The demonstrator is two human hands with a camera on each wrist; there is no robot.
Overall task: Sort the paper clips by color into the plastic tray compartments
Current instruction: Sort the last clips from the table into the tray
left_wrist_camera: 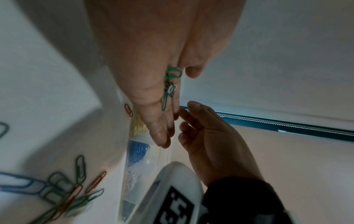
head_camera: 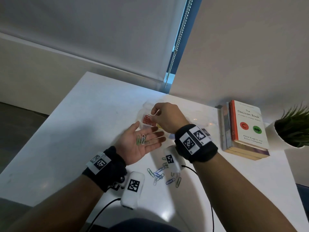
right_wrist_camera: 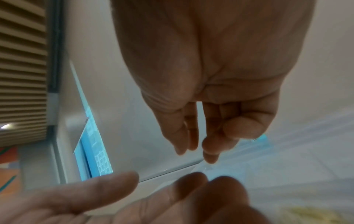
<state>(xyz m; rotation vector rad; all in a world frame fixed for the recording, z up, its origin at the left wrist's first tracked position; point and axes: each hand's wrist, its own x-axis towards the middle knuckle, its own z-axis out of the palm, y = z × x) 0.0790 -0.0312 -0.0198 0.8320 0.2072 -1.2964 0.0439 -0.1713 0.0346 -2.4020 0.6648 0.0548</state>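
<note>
My left hand [head_camera: 148,132] lies palm up and flat above the white table, carrying a few green clips [head_camera: 139,140] and a white clip [head_camera: 143,138]; in the left wrist view the green clips [left_wrist_camera: 168,78] rest on the palm. My right hand [head_camera: 154,114] hovers just past it and pinches a pale clip [head_camera: 156,113] between thumb and forefinger. It is over the red clips [head_camera: 148,120] in the clear plastic tray [head_camera: 145,106]. Other compartments hold yellow clips [left_wrist_camera: 138,125], blue clips [left_wrist_camera: 137,153] and white clips [left_wrist_camera: 132,180]. Most of the tray is hidden behind my hands.
Several loose blue, green and red clips [head_camera: 160,174] lie on the table near my wrists. A stack of books [head_camera: 245,128] and a potted plant [head_camera: 292,128] stand at the right. The table's left edge [head_camera: 50,114] runs diagonally, and a wall with a window blind is behind.
</note>
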